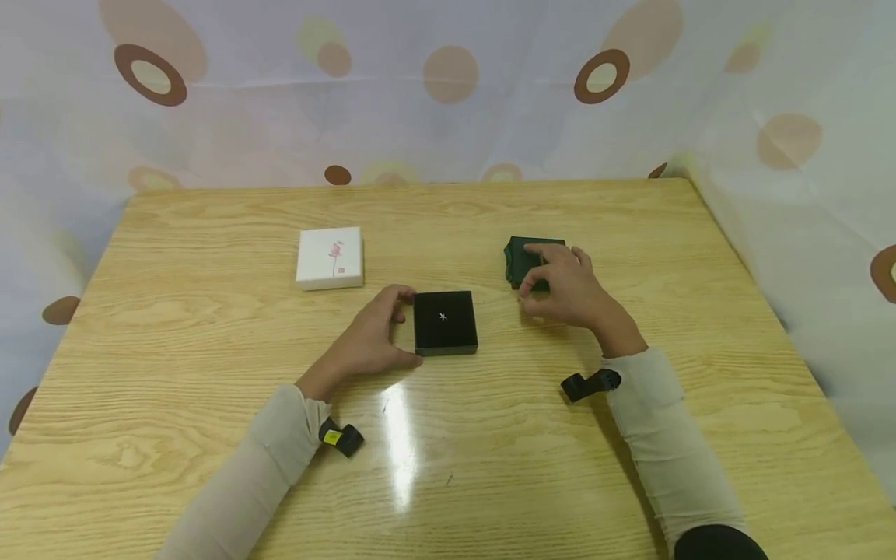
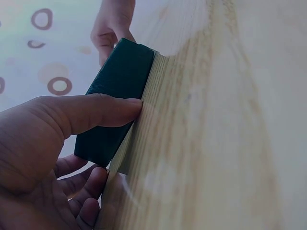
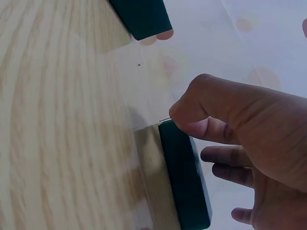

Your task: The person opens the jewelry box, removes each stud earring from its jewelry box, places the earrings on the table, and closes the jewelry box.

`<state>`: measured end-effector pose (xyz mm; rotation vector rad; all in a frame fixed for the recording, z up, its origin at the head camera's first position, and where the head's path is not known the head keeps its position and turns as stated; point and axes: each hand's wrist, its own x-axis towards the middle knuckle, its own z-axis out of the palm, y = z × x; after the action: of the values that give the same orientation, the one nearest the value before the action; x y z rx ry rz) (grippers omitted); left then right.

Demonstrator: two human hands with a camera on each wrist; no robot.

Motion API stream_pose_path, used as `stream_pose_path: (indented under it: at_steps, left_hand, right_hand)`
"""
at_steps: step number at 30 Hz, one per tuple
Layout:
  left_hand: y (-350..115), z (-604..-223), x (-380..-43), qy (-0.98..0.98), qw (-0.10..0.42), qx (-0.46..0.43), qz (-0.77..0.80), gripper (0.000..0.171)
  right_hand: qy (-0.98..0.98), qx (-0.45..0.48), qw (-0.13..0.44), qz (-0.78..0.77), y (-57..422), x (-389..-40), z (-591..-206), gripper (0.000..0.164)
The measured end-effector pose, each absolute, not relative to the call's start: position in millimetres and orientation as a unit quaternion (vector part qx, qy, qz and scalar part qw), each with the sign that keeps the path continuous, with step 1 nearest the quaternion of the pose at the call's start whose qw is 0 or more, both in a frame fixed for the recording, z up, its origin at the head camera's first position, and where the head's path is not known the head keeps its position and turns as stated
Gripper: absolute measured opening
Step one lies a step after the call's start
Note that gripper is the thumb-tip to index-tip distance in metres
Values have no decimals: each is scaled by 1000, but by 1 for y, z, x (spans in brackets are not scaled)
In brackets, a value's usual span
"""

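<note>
Near the middle of the table sits a small square jewelry box base (image 1: 445, 330), dark green outside with a black insert. On the insert lies a tiny silver star-shaped piece (image 1: 443, 317). My left hand (image 1: 374, 330) holds the base at its left side, thumb at the near corner and forefinger at the far one. In the left wrist view the thumb lies along the green side wall (image 2: 112, 76). My right hand (image 1: 565, 286) hovers over a dark green box lid (image 1: 518, 258) with a ribbon. Its thumb and forefinger pinch a tiny, thin piece (image 3: 164, 120), whose kind is unclear.
A white square box (image 1: 330, 260) with a pink flower print stands at the back left. The wood-grain table (image 1: 490, 467) ends at a patterned curtain (image 1: 392, 93) behind and to the right. Black wrist cameras (image 1: 591, 383) hang below both sleeves.
</note>
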<state>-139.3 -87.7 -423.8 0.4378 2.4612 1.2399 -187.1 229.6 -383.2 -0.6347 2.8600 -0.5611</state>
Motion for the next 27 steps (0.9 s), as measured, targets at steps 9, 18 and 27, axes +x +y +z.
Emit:
stream_pose_path:
  at_steps: [9, 18, 27]
  left_hand:
    - [-88, -422, -138, 870, 170, 158, 434, 97]
    - [-88, -422, -139, 872, 167, 160, 432, 96]
    - [-88, -420, -138, 871, 165, 163, 432, 96]
  right_hand:
    - [959, -196, 94, -181, 229, -190, -389, 8]
    - [961, -199, 88, -171, 227, -190, -389, 10]
    - [962, -214, 54, -161, 225, -188, -386, 16]
